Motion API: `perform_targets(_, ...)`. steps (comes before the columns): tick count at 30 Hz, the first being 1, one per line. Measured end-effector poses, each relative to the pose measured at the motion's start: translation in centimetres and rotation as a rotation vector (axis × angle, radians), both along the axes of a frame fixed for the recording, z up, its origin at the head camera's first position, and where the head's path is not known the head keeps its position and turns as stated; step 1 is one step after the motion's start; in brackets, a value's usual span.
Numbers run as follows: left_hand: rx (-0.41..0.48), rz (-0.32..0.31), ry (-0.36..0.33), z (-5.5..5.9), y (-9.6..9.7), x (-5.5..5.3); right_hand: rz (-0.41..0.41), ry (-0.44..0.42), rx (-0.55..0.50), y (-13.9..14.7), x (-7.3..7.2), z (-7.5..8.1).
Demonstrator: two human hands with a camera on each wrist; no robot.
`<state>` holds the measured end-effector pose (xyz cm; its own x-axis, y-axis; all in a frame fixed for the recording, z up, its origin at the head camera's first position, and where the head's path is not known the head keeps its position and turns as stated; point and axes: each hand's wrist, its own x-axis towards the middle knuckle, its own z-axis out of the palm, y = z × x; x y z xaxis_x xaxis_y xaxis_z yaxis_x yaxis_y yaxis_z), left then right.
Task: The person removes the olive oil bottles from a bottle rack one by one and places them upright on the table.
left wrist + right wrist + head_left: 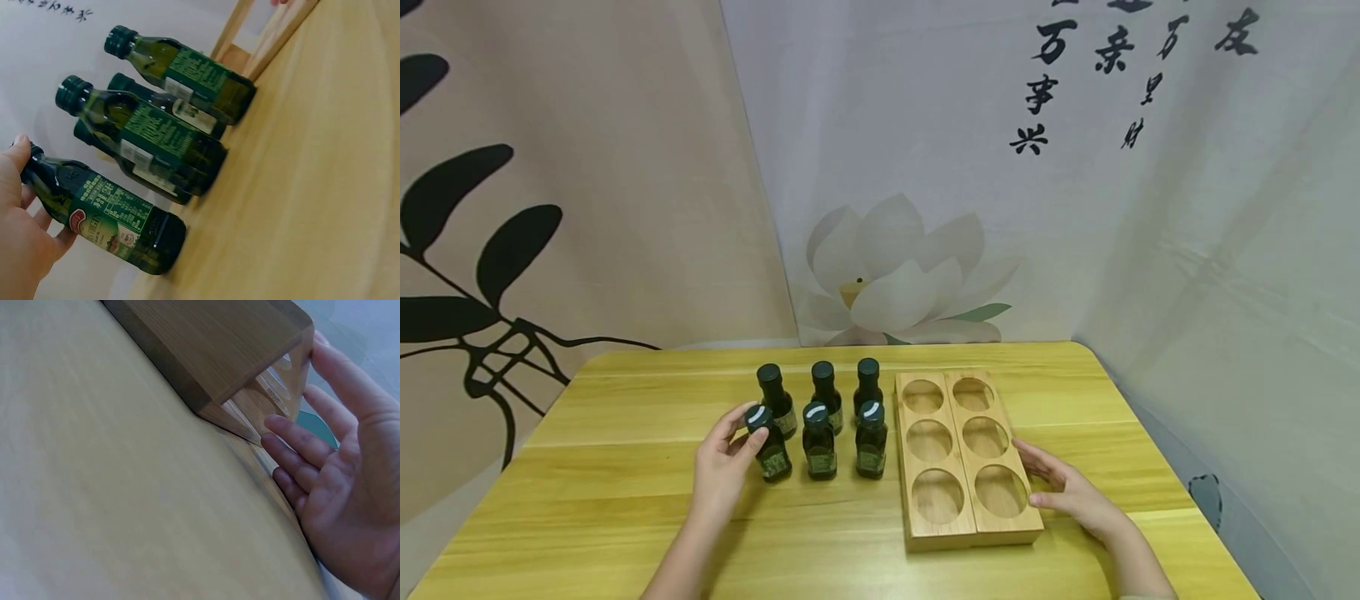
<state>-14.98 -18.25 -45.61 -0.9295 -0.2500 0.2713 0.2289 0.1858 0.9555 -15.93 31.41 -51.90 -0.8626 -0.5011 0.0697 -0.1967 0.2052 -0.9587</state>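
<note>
Near the front left, my left hand (724,461) pinches a small dark green olive oil bottle (119,215) at its neck, just below the cap. The bottle leans slightly, its base at the tabletop. Several like bottles stand beside it in two rows, among them a front middle bottle (819,442) and a front right bottle (871,442). My right hand (1072,493) is at the right side of a wooden rack (973,500) with two columns of round holes. Its thumb and fingertips rest against the rack's edge, the fingers loosely bent.
All of this sits on a yellow wood-grain table (625,467). A cloth backdrop (925,167) with a printed flower and dark characters hangs behind the table's far edge. The rack stands right of the bottles, a short gap between them.
</note>
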Motion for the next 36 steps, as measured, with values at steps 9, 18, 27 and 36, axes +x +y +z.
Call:
perform_targets(9, 0.016, 0.005, 0.013, -0.6, -0.1, -0.4, 0.011, 0.004, -0.002, -0.3, -0.3, 0.1)
perform_targets(18, -0.004, -0.024, -0.009, -0.5, -0.3, -0.4, -0.002, -0.033, 0.015, -0.2, -0.6, 0.1)
perform_targets(27, -0.123, -0.139, 0.067, -0.2, -1.9, -0.1, 0.042, 0.002, 0.028, 0.1, -0.3, 1.1)
perform_targets(36, -0.356, -0.184, 0.096, 0.9, -4.9, 0.7, 0.128, 0.142, 0.054, 1.7, -0.3, 3.0)
